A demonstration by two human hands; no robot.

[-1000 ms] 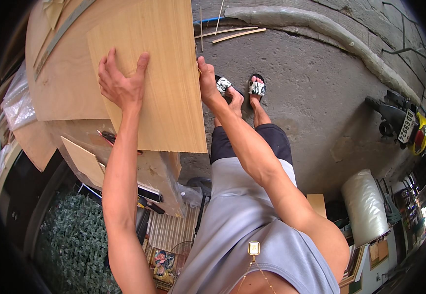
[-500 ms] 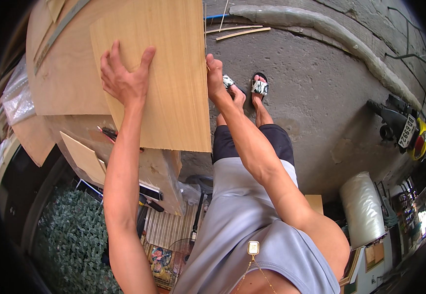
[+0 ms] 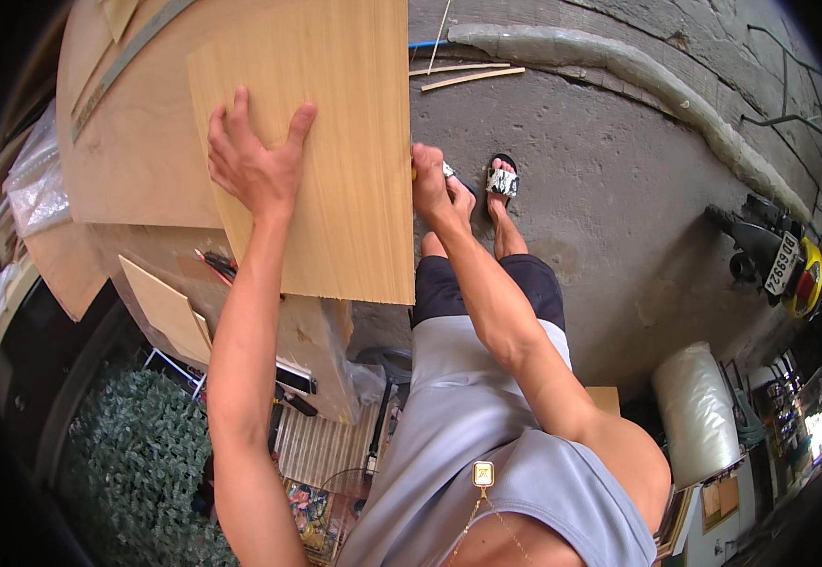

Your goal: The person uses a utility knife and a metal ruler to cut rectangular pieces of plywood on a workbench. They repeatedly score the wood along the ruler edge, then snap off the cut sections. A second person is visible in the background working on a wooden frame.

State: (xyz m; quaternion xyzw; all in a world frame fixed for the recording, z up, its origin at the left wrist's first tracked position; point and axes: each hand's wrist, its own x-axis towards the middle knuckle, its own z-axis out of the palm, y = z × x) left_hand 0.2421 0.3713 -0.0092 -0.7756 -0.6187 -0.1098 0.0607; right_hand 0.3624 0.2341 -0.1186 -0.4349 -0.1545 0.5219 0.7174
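A pale plywood board (image 3: 350, 189) lies flat, its straight right edge facing the open floor. My left hand (image 3: 260, 170) rests on its face with fingers and thumb spread, on the board's left half. Beside the right edge, my right hand (image 3: 432, 189) is closed in a fist-like grip, knuckles outward. A small yellowish bit shows at its inner side, against the board's edge; the rest of what it grips is hidden. Under the board is a larger, browner sheet (image 3: 128, 180), with a grey metal strip (image 3: 132, 61) on it.
Pens (image 3: 217, 265) and small wood pieces (image 3: 161, 298) lie left of my left forearm. Thin wooden strips (image 3: 472, 77) are on the concrete floor. A motorbike's rear (image 3: 794, 269) and a plastic-wrapped roll (image 3: 699, 416) stand at right. Green foliage (image 3: 137, 463) fills the lower left.
My right hand has slid toward me along the board's right edge. My left hand stays spread on the board. The whole view has shifted slightly.
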